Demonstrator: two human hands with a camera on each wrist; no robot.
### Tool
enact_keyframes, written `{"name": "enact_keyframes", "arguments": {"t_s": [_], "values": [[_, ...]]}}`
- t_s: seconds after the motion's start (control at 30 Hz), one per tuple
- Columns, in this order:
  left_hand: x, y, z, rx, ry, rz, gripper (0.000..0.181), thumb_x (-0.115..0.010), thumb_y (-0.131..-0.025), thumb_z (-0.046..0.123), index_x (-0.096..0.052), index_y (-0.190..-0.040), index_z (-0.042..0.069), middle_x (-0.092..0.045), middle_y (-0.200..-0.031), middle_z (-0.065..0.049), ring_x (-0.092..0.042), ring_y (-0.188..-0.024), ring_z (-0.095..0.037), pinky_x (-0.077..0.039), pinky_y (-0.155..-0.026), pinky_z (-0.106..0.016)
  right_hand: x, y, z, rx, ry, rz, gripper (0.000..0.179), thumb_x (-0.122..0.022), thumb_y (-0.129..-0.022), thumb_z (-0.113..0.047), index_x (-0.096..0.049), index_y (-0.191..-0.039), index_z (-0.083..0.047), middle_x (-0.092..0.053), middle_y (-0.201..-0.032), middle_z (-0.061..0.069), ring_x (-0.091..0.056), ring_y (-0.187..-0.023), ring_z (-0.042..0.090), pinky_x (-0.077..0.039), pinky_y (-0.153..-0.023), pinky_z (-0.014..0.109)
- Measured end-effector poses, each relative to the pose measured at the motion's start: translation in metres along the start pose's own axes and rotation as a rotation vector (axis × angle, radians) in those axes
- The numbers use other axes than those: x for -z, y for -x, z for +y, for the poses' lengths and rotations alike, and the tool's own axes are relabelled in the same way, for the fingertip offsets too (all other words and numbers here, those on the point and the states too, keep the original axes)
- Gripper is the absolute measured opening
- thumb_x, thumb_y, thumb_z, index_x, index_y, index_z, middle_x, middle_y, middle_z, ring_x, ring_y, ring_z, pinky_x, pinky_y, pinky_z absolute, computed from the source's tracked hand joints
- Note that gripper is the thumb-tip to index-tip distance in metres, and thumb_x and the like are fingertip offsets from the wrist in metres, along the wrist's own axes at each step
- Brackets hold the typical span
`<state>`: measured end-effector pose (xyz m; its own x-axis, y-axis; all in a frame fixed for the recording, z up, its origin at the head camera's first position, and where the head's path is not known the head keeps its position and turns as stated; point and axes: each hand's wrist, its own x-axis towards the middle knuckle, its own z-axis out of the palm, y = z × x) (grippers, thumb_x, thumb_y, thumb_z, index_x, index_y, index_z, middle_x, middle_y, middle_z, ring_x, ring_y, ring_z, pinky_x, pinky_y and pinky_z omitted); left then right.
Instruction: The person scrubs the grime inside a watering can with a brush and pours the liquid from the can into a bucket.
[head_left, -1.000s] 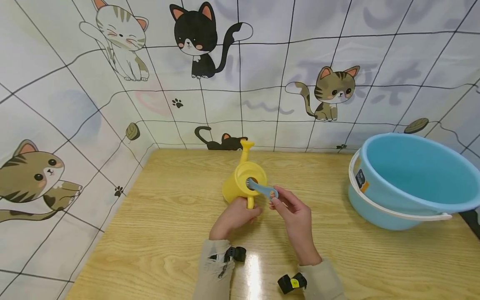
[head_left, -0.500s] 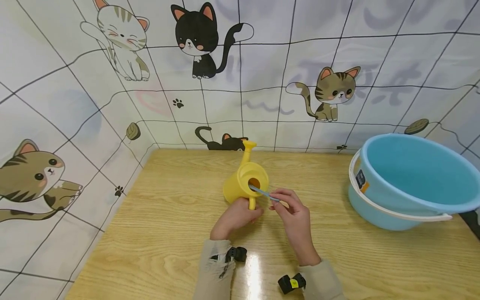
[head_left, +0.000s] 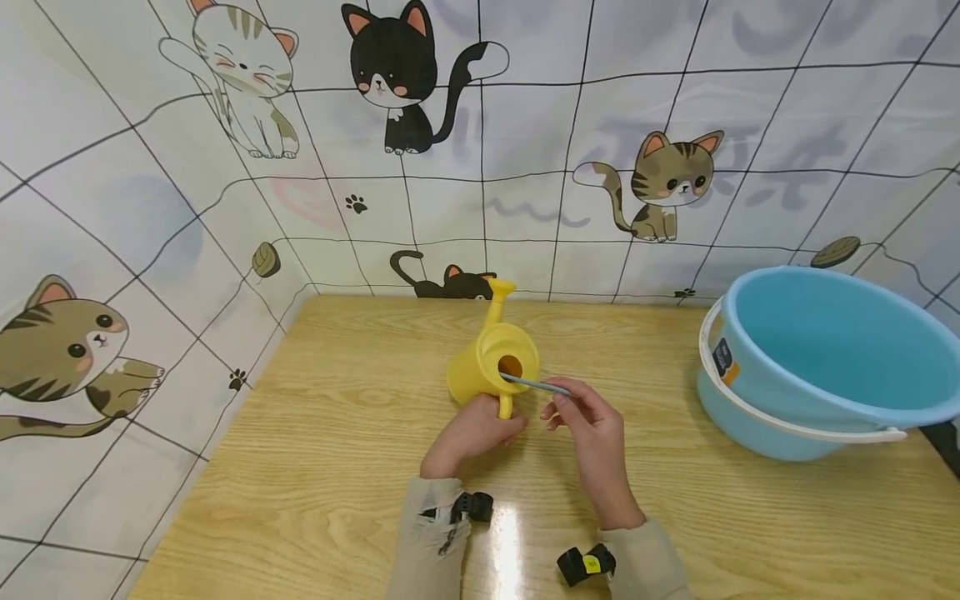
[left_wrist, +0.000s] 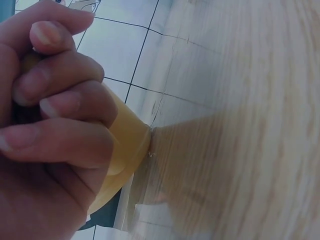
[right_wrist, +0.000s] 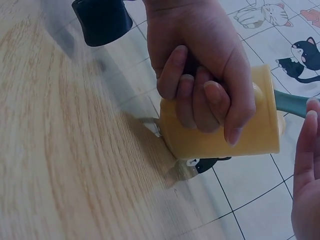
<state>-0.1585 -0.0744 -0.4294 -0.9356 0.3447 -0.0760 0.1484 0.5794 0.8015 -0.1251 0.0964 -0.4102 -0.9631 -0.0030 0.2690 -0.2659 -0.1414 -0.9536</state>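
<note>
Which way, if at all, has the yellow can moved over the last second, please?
Yes, slightly right: in the head view, the can has its spout a little further right against the lower black cat.

- The head view looks from above, forward and down, over both forearms; it is the widest and farthest, taking in the wooden table (head_left: 337, 467) and the cat-patterned wall (head_left: 525, 208).
- The left wrist view sits close behind the left hand (head_left: 480, 425), which crowds its left side; it is turned sideways, with the table filling the right.
- The right wrist view, also tilted, looks across at the left hand from nearby; part of the right hand (head_left: 592, 429) enters at its right edge.
- All three share the yellow watering can (head_left: 467, 375).
- Head and right wrist share the blue tool (head_left: 536, 384).
</note>
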Motion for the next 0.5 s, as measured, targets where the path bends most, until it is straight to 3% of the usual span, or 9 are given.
{"name": "enact_keyframes", "arguments": {"t_s": [0.13, 0.27, 0.5], "values": [[0.0002, 0.0005, 0.0006, 0.003, -0.012, -0.006, 0.033, -0.057, -0.079, 0.028, -0.05, -0.051, 0.014, -0.046, -0.045, 0.006, -0.039, -0.039, -0.009, -0.032, -0.041, -0.024, 0.0007, 0.0004, -0.0008, -0.035, -0.015, 0.041, 0.025, -0.056, -0.088, -0.017, -0.06, -0.107, -0.002, -0.057, -0.082, 0.018, -0.056, -0.065, 0.023, -0.05, -0.06, 0.03], [0.0001, 0.0009, 0.0006, -0.003, -0.031, -0.002, 0.032, -0.057, -0.079, 0.028, -0.05, -0.05, 0.014, -0.046, -0.044, 0.006, -0.04, -0.039, -0.009, -0.033, -0.042, -0.024, 0.0025, 0.0002, -0.0017, -0.046, -0.022, 0.058, 0.025, -0.057, -0.087, -0.016, -0.059, -0.107, -0.002, -0.058, -0.081, 0.016, -0.056, -0.065, 0.021, -0.049, -0.058, 0.029], [0.0007, 0.0022, 0.0016, 0.005, -0.021, 0.007, 0.029, -0.056, -0.077, 0.025, -0.052, -0.051, 0.014, -0.047, -0.045, 0.006, -0.041, -0.04, -0.009, -0.033, -0.042, -0.024, 0.0061, -0.0009, -0.0036, 0.012, -0.07, 0.056, 0.023, -0.056, -0.087, -0.013, -0.058, -0.105, 0.002, -0.058, -0.086, 0.01, -0.056, -0.07, 0.022, -0.047, -0.054, 0.028]]}}
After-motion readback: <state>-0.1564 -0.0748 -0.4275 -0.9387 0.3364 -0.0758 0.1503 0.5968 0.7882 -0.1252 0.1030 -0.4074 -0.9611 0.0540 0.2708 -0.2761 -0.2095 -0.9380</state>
